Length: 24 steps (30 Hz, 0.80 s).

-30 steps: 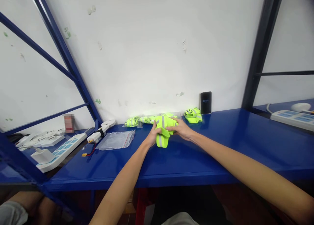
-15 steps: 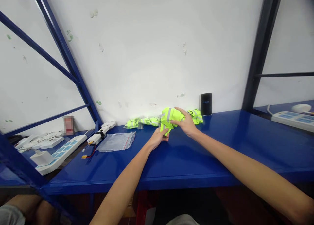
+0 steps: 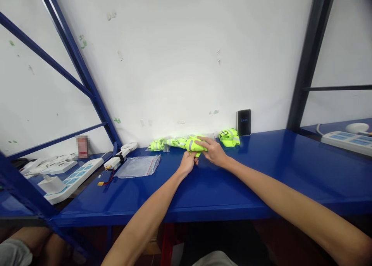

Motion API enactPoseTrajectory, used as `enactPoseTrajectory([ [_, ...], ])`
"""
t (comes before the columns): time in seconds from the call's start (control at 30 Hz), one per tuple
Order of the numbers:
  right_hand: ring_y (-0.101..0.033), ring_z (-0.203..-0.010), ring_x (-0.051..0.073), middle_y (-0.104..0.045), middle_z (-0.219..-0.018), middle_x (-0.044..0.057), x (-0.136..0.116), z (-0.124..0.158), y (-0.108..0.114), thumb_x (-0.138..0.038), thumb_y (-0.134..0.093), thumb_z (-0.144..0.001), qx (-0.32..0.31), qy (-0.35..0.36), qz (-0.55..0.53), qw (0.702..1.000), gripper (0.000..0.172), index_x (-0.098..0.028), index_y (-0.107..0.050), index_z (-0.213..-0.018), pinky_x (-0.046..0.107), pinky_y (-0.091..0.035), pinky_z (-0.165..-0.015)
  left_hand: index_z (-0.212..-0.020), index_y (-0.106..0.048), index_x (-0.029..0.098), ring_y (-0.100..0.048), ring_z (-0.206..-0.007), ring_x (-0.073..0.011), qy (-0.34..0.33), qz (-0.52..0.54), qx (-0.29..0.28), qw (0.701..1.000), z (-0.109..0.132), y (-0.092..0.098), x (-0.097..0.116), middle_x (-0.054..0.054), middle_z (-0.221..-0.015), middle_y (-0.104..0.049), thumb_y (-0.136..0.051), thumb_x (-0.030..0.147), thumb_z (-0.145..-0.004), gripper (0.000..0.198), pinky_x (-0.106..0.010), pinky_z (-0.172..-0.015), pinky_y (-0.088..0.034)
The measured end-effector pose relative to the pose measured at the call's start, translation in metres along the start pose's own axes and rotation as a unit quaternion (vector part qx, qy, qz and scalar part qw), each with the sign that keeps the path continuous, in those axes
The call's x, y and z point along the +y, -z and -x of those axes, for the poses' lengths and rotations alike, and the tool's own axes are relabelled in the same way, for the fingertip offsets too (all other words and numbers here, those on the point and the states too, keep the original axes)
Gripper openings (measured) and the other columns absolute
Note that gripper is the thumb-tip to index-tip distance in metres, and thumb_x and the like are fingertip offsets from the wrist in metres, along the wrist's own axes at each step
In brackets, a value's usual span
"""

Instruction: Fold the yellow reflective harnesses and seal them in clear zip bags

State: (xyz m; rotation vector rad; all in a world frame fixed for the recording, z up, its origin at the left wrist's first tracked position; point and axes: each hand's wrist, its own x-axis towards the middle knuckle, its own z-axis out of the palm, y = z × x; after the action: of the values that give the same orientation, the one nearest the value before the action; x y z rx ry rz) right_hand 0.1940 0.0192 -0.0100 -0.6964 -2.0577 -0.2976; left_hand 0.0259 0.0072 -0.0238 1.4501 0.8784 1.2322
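A folded neon-yellow reflective vest (image 3: pixel 192 144) with grey strips is between my hands, low over the blue table. My left hand (image 3: pixel 187 163) is closed on its lower edge, the thumb near the top of the grip. From the right, my right hand (image 3: pixel 214 151) lays its fingers over the bundle and grips it. Behind and to the left lie similar yellow bundles in clear plastic, one of them at the far left (image 3: pixel 157 144). Another yellow bundle (image 3: pixel 229 137) rests on the table to the right of my right hand.
An empty clear zip bag (image 3: pixel 138 167) lies left on the blue table (image 3: pixel 261 173). Beside it are a white handheld fan (image 3: pixel 124 151) and a wired connector. A phone (image 3: pixel 244 122) leans on the wall. Power strips (image 3: pixel 75 181) flank both sides; a blue post stands left.
Both hands have lowered the vest toward the table, and it looks flatter. My right hand has shifted down and left, uncovering the yellow bundle at the right.
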Motion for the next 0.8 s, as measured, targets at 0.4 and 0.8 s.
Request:
enactPoseTrajectory([
  [0.4,-0.052,-0.122,0.030,-0.046,-0.145,0.014,-0.005,-0.002,-0.004,0.002,-0.043,-0.078,-0.116,-0.017,0.085,0.990,0.059,-0.019,-0.052,-0.132,0.044,-0.052,-0.090,-0.068,-0.040,0.020,-0.028,-0.037,-0.0050,0.044,0.056,0.036,0.997,0.005,-0.011,0.004,0.011,-0.048,-0.028,-0.056,0.032,-0.077,0.022,-0.021,-0.042,-0.027],
  [0.8,-0.047,-0.128,0.030,-0.048,-0.139,0.018,-0.002,-0.008,0.004,-0.014,-0.056,-0.086,-0.121,0.041,-0.019,0.992,0.048,-0.018,-0.048,-0.133,0.048,-0.043,-0.102,-0.071,-0.055,0.016,-0.049,-0.058,-0.0144,0.077,0.012,0.024,0.997,0.002,0.003,0.015,0.000,-0.056,-0.050,-0.044,0.040,-0.077,0.027,-0.028,-0.062,-0.042],
])
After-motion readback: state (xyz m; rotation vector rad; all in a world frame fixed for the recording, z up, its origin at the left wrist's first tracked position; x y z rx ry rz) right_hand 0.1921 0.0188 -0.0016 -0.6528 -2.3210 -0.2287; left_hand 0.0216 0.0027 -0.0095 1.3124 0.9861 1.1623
